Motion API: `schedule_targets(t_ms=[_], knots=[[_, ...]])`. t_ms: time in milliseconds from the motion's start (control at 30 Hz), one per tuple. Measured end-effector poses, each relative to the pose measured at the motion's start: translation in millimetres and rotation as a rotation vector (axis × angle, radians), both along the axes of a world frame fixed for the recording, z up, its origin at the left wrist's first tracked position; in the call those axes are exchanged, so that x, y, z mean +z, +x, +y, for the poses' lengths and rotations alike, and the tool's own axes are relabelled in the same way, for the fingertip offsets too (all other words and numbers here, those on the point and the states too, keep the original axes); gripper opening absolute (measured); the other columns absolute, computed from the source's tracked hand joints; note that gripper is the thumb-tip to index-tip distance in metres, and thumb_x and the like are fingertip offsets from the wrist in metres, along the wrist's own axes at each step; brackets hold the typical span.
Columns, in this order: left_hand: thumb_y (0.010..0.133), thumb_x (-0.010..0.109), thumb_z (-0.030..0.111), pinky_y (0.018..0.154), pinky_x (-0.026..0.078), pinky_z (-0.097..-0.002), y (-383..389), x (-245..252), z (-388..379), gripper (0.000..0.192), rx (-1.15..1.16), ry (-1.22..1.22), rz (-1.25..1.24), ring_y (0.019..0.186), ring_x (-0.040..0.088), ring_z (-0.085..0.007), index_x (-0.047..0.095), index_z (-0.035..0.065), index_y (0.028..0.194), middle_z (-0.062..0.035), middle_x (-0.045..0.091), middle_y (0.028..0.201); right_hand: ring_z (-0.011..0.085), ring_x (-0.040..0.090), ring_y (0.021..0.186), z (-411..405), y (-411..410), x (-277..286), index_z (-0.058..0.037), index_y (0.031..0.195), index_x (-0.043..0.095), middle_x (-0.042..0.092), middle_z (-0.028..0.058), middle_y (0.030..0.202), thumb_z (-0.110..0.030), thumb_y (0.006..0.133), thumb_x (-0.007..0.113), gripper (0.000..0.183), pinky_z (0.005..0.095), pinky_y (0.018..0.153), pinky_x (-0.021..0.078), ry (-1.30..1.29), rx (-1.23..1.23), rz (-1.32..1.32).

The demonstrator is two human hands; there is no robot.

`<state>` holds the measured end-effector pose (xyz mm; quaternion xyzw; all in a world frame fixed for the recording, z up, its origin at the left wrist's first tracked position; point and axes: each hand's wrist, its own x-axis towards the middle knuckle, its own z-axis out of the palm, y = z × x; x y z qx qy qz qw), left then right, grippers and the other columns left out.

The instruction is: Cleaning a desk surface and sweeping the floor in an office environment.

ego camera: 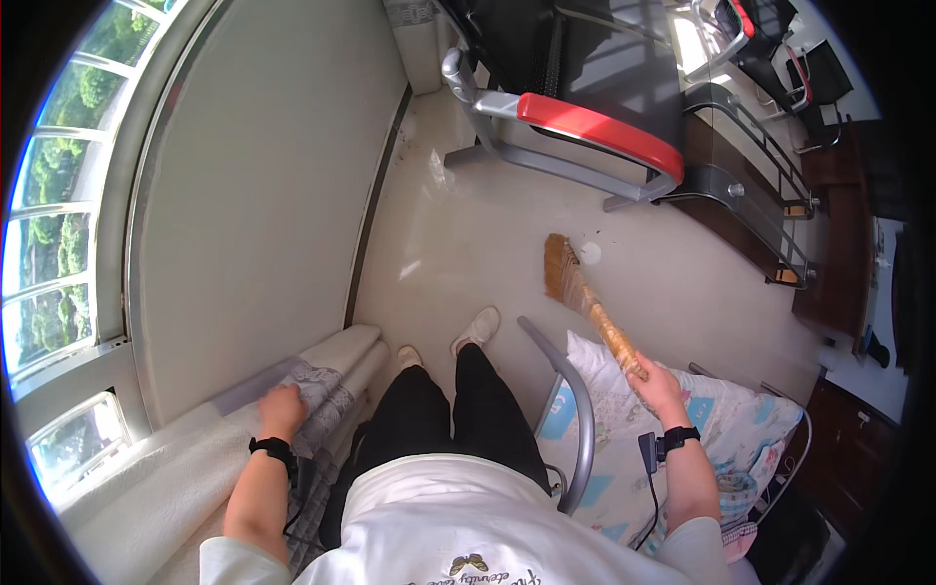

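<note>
My right hand is closed around the handle end of a straw broom. The broom slants up and left, and its brown bristles rest on the pale floor beside a small whitish round patch. On the other side, my left hand is closed against the gathered folds of a cream and grey curtain; its fingertips are hidden, so whether it grips the cloth is unclear. Black bands with small devices are on both wrists.
Black seats with a red-topped metal armrest stand ahead. A glass-topped table is beyond them at right. A metal-framed folding bed or chair with a patterned cover is close on my right. A wall and a barred window line the left.
</note>
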<state>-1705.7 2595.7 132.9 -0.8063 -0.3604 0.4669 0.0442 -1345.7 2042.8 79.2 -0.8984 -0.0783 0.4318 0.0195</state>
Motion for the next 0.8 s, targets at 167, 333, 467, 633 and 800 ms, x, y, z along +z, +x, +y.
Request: schedule_targets(t_ms=[167, 333, 467, 633, 800], knots=[[0.076, 0.06, 0.026, 0.082, 0.047, -0.0446, 25.9, -0.9, 1.7, 0.028, -0.022, -0.007, -0.04, 0.098, 0.059, -0.0308, 0.066, 0.0127, 0.1, -0.0113, 0.063, 0.102, 0.0317, 0.064, 0.088, 35.7, -1.4, 11.0, -0.0268, 0.131, 0.049, 0.067, 0.0155, 0.096, -0.041, 0.077, 0.061, 0.057, 0.0399, 0.079, 0.0493, 0.17, -0.014, 0.042], [0.077, 0.058, 0.028, 0.081, 0.047, -0.045, 65.6, -2.4, 7.7, 0.028, -0.057, -0.071, -0.149, 0.097, 0.06, -0.031, 0.065, 0.0115, 0.098, -0.0117, 0.063, 0.101, 0.0304, 0.063, 0.093, 146.8, 14.0, -40.0, -0.0273, 0.132, 0.047, 0.067, 0.0118, 0.101, -0.045, 0.08, 0.057, 0.057, 0.04, 0.08, 0.0488, 0.351, 0.011, 0.077], [0.076, 0.061, 0.028, 0.083, 0.048, -0.0422, 105.3, 3.0, 32.7, 0.032, 0.023, -0.166, -0.211, 0.099, 0.06, -0.0303, 0.064, 0.0104, 0.103, -0.0134, 0.063, 0.103, 0.0266, 0.059, 0.103, 232.9, 35.5, -73.9, -0.0252, 0.132, 0.047, 0.062, 0.0079, 0.115, -0.043, 0.08, 0.058, 0.056, 0.0366, 0.086, 0.0469, 0.307, -0.063, 0.19], [0.078, 0.063, 0.026, 0.083, 0.049, -0.04, 181.9, -3.1, 76.4, 0.034, 0.168, -0.362, -0.449, 0.095, 0.062, -0.0313, 0.064, 0.007, 0.106, -0.0156, 0.066, 0.098, 0.0171, 0.064, 0.093, 195.9, 51.8, -61.2, -0.0231, 0.136, 0.044, 0.066, 0.0045, 0.108, -0.045, 0.079, 0.062, 0.063, 0.0278, 0.084, 0.0468, 0.287, -0.28, 0.219], [0.081, 0.062, 0.017, 0.083, 0.05, -0.0345, 299.3, -5.8, 97.9, 0.03, 0.145, -0.575, -0.727, 0.094, 0.064, -0.027, 0.063, 0.0038, 0.108, -0.0164, 0.066, 0.099, 0.0254, 0.058, 0.108, 138.2, 31.4, -34.0, -0.0237, 0.134, 0.046, 0.062, 0.0075, 0.117, -0.051, 0.078, 0.06, 0.064, 0.0338, 0.09, 0.0447, 0.153, -0.385, 0.122]])
